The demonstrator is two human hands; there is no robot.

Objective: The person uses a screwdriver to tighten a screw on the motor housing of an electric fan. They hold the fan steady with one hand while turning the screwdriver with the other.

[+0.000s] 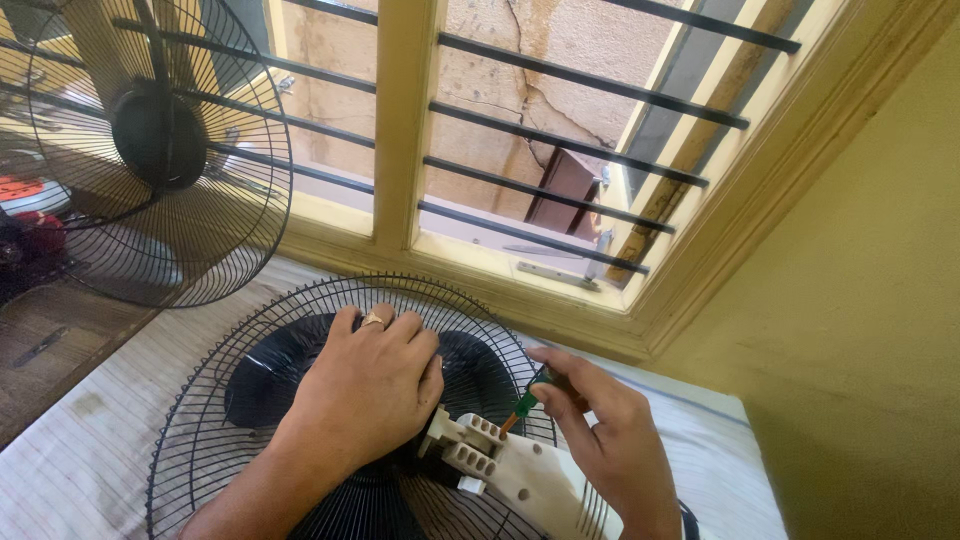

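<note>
A fan with a round black wire guard (250,330) and black blades (265,375) lies face down on a cloth-covered surface. Its white plastic motor housing (520,470) points toward me. My left hand (365,385), with a ring on one finger, rests flat on the guard over the fan's hub. To its right, my right hand (605,430) grips a screwdriver with a green and orange handle (520,405), whose tip meets the white housing near its ribbed end.
A second black wire fan guard (150,150) stands upright at the left by the window. A yellow-framed window with dark horizontal bars (540,130) runs behind. A yellow wall (860,330) is at the right. A wooden surface (50,340) lies at the left.
</note>
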